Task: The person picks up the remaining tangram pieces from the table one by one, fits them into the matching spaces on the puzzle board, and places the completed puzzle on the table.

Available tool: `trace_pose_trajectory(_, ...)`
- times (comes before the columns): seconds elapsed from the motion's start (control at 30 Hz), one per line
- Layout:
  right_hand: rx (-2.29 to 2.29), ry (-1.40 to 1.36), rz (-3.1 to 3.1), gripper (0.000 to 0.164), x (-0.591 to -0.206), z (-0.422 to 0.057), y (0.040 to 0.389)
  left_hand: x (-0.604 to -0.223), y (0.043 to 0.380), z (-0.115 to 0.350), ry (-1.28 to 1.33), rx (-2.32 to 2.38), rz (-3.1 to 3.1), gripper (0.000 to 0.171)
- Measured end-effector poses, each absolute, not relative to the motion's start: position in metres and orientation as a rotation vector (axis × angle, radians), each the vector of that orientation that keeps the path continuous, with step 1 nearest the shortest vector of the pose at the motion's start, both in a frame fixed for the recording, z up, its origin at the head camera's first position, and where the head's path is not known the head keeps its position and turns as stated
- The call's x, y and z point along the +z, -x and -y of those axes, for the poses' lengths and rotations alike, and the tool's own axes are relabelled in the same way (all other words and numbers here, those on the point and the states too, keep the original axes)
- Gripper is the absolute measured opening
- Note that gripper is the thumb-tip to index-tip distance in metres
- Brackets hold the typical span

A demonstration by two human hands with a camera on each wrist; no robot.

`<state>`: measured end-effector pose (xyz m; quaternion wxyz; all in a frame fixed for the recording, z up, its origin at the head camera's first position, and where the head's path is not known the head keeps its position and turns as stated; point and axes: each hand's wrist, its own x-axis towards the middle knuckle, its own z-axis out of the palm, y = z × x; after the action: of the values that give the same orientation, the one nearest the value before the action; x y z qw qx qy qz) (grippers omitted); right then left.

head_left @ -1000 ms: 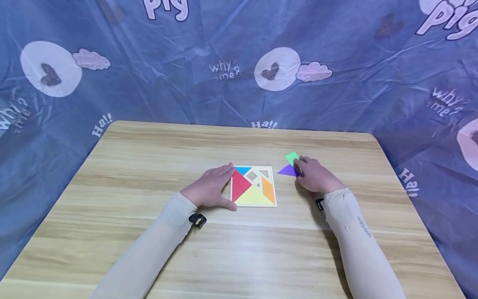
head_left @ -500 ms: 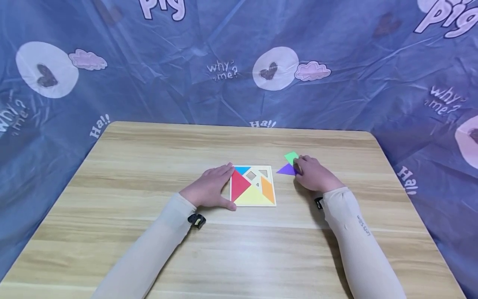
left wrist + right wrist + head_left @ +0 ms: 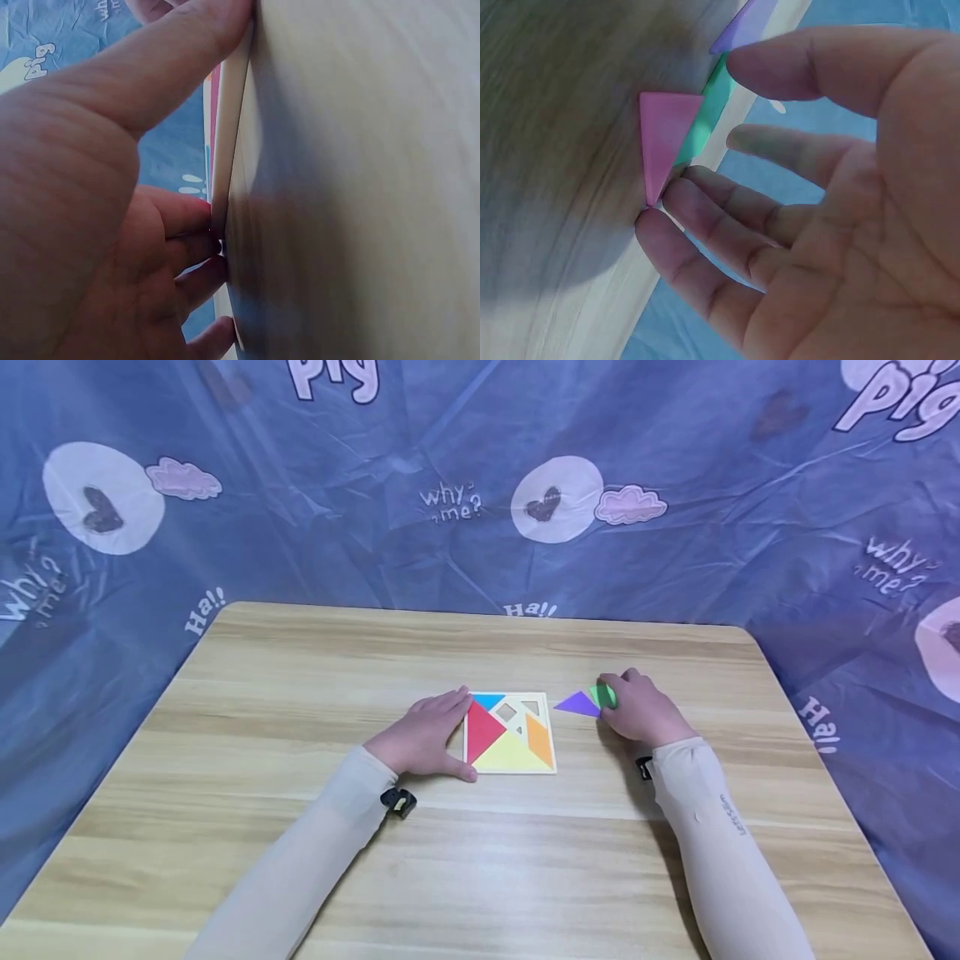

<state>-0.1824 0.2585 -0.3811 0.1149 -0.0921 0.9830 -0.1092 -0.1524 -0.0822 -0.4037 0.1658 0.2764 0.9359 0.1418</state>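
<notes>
**Right hand over the loose pieces, left steadying the tray**

Selecting a piece seems the step in hand. The right hand's point(image 3: 641, 706) grip is parted over the green piece point(image 3: 711, 109) and pink triangle point(image 3: 666, 135), visibly pinching neither. The left hand point(image 3: 423, 739), spread, touches the left edge of the tray point(image 3: 521, 718). Next calls for lifting one piece by its edge, past the purple triangle point(image 3: 577, 703), leftward across open counter point(image 3: 480, 860) to the tray's far-right slots point(image 3: 506, 712).

- Left hand point(image 3: 420, 738): fingers extended, thumb spread wide of them.
- Right hand point(image 3: 643, 710): fingers gently bent, thumb apart from index fingertip.
- Left forearm point(image 3: 300, 860) and right forearm point(image 3: 723, 852) slant inward behind the hands.
</notes>
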Motion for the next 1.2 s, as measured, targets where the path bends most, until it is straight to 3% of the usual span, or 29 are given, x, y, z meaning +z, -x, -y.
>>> trace_pose_trajectory(1.2,-0.515,0.124,-2.853,0.041,-0.379,-0.271,0.182,-0.405,0.148,0.079,-0.775,0.384,-2.676,0.121)
